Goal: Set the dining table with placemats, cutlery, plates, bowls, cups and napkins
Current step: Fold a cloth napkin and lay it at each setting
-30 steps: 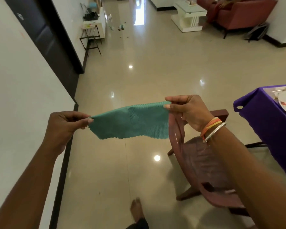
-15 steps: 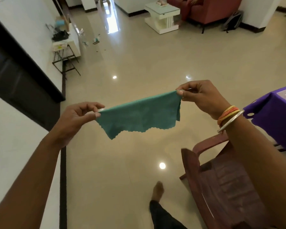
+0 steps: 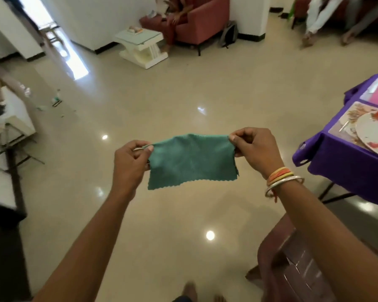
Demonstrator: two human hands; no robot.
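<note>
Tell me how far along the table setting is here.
Done: on the table, the corner in view has a placemat, plate and cutlery piece. In hand: a green napkin, pinched at its top corners by the left hand and right hand, over the floor. Left: placing it; no bowl or cup shows.

Green napkin up front: matt cloth, fine ribbed weave, zigzag-cut hem. The floor beneath is polished tile, mirror-glossy, throwing back the lamps. Purple tablecloth, soft matt fabric; the plate on it looks smooth and glazed. Brown chair, shiny plastic. Silvery metal bangle gleaming.
</note>
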